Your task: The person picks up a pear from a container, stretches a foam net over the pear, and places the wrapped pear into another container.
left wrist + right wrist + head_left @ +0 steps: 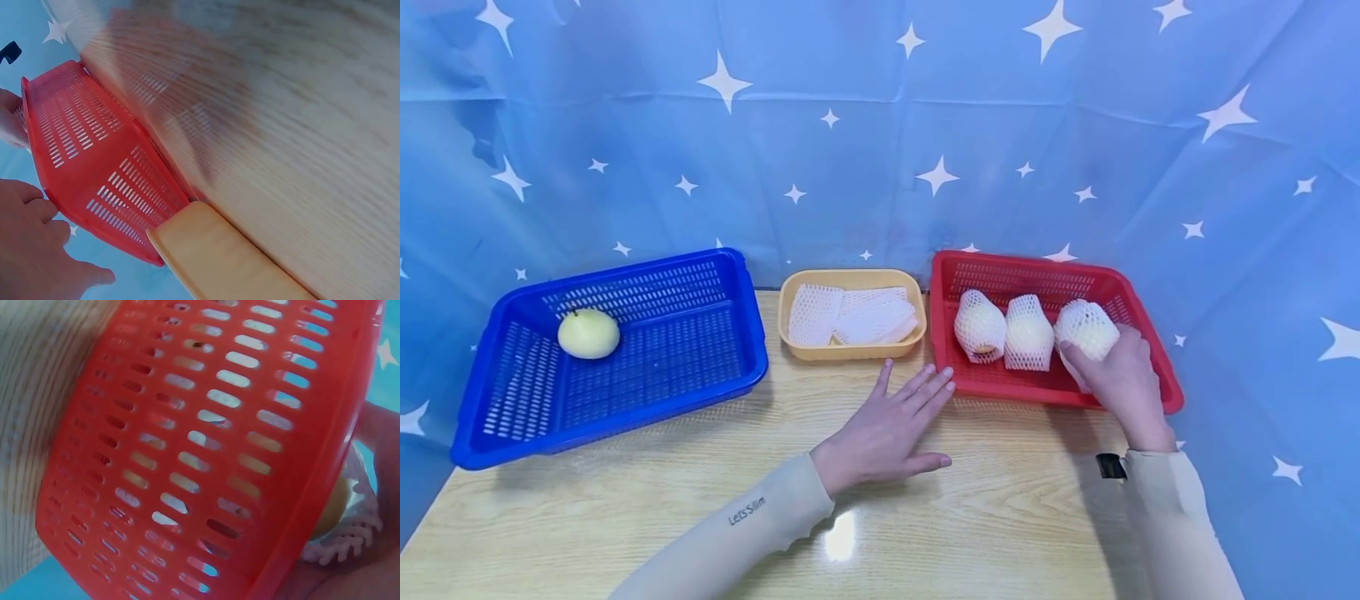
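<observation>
My right hand (pixel 1126 385) grips a pale fruit wrapped in a white foam net (pixel 1084 323) at the right end of the red basket (pixel 1017 393). In the right wrist view, yellowish skin and the net's edge show past the basket's rim. Two more net-wrapped fruits (pixel 1028 335) sit left of it inside the same basket. My left hand (pixel 886 432) has its fingers spread and holds nothing; its fingertips are at the basket's front left corner. A bare yellow-green pear (pixel 588 335) lies in the blue basket (pixel 662 354).
Between the baskets stands a small yellow tray (pixel 850 353) with several white foam nets (pixel 815 315) in it. A blue cloth (pixel 850 133) with white stars hangs behind the wooden table (pixel 700 492). A small black object (pixel 1110 466) shows beside the right sleeve.
</observation>
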`<move>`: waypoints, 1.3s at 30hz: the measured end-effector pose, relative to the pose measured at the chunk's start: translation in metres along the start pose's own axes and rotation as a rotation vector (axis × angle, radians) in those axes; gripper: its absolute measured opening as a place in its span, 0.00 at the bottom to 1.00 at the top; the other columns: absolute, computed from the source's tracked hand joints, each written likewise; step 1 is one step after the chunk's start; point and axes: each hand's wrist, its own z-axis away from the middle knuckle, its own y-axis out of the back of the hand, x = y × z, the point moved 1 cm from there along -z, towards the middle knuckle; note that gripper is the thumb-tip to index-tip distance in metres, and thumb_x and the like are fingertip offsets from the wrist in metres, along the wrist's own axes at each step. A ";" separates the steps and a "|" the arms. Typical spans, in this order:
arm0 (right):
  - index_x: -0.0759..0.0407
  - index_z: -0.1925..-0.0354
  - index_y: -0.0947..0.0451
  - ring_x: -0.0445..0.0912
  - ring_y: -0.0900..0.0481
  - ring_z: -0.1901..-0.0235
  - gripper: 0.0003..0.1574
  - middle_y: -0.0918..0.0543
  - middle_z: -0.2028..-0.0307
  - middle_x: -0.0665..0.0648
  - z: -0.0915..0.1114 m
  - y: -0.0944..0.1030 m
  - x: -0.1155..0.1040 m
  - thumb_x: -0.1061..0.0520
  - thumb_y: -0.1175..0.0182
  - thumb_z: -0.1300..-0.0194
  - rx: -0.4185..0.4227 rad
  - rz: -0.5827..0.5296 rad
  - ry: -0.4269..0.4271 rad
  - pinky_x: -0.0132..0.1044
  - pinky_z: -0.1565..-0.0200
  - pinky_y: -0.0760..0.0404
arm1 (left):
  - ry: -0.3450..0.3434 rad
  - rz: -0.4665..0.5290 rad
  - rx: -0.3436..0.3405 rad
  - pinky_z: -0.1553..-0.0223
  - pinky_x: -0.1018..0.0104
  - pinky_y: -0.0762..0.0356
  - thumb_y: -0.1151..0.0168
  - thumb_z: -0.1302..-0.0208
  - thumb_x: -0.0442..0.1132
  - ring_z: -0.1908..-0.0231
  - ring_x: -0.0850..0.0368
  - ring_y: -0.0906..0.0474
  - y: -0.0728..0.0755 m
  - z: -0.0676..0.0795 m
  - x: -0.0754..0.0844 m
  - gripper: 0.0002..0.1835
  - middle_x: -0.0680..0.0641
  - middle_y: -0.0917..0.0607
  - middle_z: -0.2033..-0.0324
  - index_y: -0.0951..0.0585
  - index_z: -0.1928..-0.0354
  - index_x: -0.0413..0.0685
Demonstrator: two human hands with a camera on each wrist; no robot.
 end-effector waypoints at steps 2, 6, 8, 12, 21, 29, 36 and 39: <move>0.77 0.35 0.44 0.67 0.28 0.54 0.58 0.31 0.49 0.76 -0.002 -0.002 0.001 0.33 0.33 0.35 -0.021 0.035 -0.005 0.60 0.64 0.22 | 0.006 0.008 0.008 0.25 0.31 0.67 0.58 0.28 0.75 0.19 0.53 0.60 0.000 0.000 0.001 0.51 0.50 0.55 0.18 0.52 0.16 0.49; 0.81 0.38 0.45 0.68 0.29 0.56 0.60 0.32 0.52 0.77 -0.005 -0.007 0.002 0.31 0.34 0.35 -0.085 0.103 -0.021 0.63 0.61 0.23 | 0.012 0.014 0.018 0.25 0.32 0.69 0.59 0.27 0.74 0.19 0.55 0.58 0.000 0.000 0.001 0.49 0.51 0.53 0.18 0.50 0.17 0.50; 0.82 0.39 0.46 0.68 0.30 0.57 0.61 0.33 0.53 0.77 -0.006 -0.010 0.002 0.30 0.35 0.35 -0.113 0.129 -0.031 0.63 0.60 0.22 | 0.014 0.023 0.019 0.25 0.33 0.69 0.59 0.27 0.74 0.19 0.55 0.58 0.000 -0.001 0.001 0.49 0.51 0.53 0.18 0.49 0.17 0.49; 0.80 0.44 0.42 0.65 0.27 0.62 0.59 0.31 0.58 0.75 -0.006 -0.013 -0.001 0.27 0.35 0.37 -0.150 0.165 -0.052 0.55 0.65 0.22 | 0.019 0.059 0.012 0.24 0.33 0.68 0.57 0.27 0.74 0.19 0.55 0.59 0.001 -0.001 0.001 0.50 0.51 0.52 0.18 0.49 0.17 0.49; 0.85 0.37 0.48 0.70 0.27 0.55 0.69 0.31 0.53 0.80 -0.009 -0.008 -0.006 0.26 0.35 0.39 -0.308 0.253 -0.089 0.64 0.58 0.20 | 0.024 0.076 0.005 0.24 0.32 0.62 0.56 0.27 0.74 0.19 0.53 0.59 0.001 -0.001 0.002 0.50 0.51 0.53 0.18 0.49 0.17 0.49; 0.86 0.38 0.47 0.65 0.24 0.59 0.68 0.27 0.58 0.75 -0.012 -0.007 -0.012 0.28 0.33 0.41 -0.406 0.298 -0.073 0.58 0.62 0.17 | 0.031 0.087 0.003 0.25 0.32 0.59 0.56 0.27 0.74 0.19 0.53 0.59 0.000 0.000 0.002 0.50 0.51 0.54 0.18 0.50 0.17 0.50; 0.89 0.33 0.54 0.69 0.22 0.54 0.75 0.28 0.52 0.79 -0.016 -0.008 -0.015 0.28 0.33 0.40 -0.461 0.310 -0.066 0.63 0.54 0.17 | 0.039 0.102 -0.005 0.24 0.33 0.61 0.55 0.27 0.73 0.19 0.53 0.59 0.000 0.000 0.002 0.50 0.52 0.55 0.17 0.50 0.17 0.50; 0.90 0.32 0.56 0.70 0.22 0.52 0.77 0.28 0.51 0.81 -0.016 -0.007 -0.015 0.27 0.33 0.40 -0.479 0.316 -0.061 0.64 0.53 0.17 | 0.037 0.105 -0.001 0.25 0.33 0.61 0.54 0.28 0.73 0.19 0.53 0.59 -0.001 0.000 0.002 0.50 0.52 0.55 0.17 0.49 0.17 0.50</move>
